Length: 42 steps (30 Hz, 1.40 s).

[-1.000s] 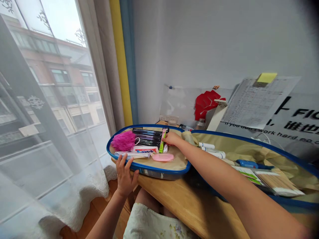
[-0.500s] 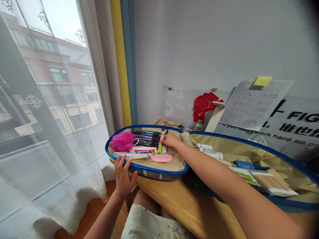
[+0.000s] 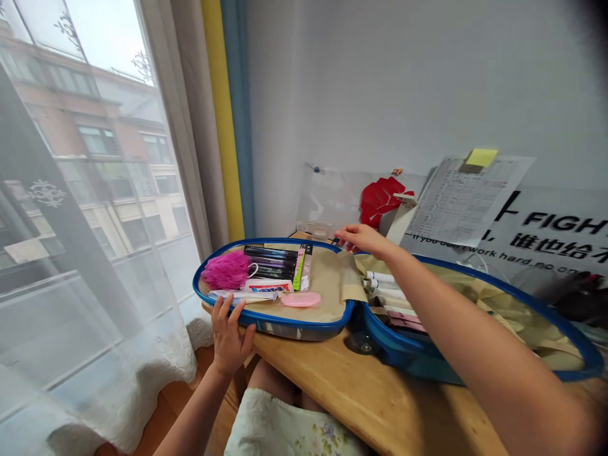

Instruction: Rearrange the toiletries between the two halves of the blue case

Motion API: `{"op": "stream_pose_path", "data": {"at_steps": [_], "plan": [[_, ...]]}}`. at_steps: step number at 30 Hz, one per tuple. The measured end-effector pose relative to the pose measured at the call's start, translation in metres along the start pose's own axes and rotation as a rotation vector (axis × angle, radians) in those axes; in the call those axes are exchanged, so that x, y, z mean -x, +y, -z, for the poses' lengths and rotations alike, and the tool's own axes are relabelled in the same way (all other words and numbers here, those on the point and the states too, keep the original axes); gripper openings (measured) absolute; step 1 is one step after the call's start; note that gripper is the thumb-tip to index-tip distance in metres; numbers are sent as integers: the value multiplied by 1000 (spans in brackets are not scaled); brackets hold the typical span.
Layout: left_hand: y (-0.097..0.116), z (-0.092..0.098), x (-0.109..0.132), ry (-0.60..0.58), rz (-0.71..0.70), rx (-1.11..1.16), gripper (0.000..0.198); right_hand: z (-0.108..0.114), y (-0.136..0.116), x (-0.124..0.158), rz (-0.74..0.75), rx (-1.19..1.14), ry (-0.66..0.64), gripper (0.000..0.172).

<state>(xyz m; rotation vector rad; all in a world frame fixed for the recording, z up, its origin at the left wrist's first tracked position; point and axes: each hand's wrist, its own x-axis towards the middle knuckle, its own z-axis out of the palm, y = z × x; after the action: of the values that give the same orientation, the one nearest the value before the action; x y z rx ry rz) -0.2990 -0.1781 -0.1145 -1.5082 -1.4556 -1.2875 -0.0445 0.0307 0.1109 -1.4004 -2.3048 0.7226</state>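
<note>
An open blue suitcase lies on a wooden table (image 3: 361,405), with a tan lining in both halves. My left hand (image 3: 228,334) grips the near rim of the left half (image 3: 285,325), fingers spread over the edge. That half holds a pink bath pouf (image 3: 225,270), a black packet of pens (image 3: 272,261), a green-and-pink packet (image 3: 299,269), a toothpaste box (image 3: 268,286) and a pink soap (image 3: 300,299). My right hand (image 3: 361,238) hovers above the far rim between the halves, fingers loosely open and empty. The right half (image 3: 475,354) holds white tubes (image 3: 386,278).
A sheer curtain (image 3: 95,253) and a window fill the left side. Yellow and blue drapes hang by the white wall. Against the wall lean a printed sheet with a yellow note (image 3: 463,196), a red paper shape (image 3: 380,197) and a poster with black lettering (image 3: 560,237).
My right hand let go of the green-and-pink packet and lifted back toward the far rim. The packet now lies beside the pens. My left hand stayed on the rim.
</note>
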Motion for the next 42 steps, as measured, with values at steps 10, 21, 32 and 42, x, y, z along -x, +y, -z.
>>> {"op": "stream_pose_path", "data": {"at_steps": [10, 21, 32, 42], "plan": [[0, 1, -1, 3, -13, 15, 53, 39, 116, 87, -98, 382, -469, 32], [0, 2, -2, -5, -22, 14, 53, 32, 141, 95, -149, 470, -458, 29], [2, 1, -2, 5, -29, 3, 53, 36, 131, 97, -101, 568, -305, 19], [3, 2, -4, 14, -40, 19, 55, 38, 47, 57, 43, -18, 184, 26]]}}
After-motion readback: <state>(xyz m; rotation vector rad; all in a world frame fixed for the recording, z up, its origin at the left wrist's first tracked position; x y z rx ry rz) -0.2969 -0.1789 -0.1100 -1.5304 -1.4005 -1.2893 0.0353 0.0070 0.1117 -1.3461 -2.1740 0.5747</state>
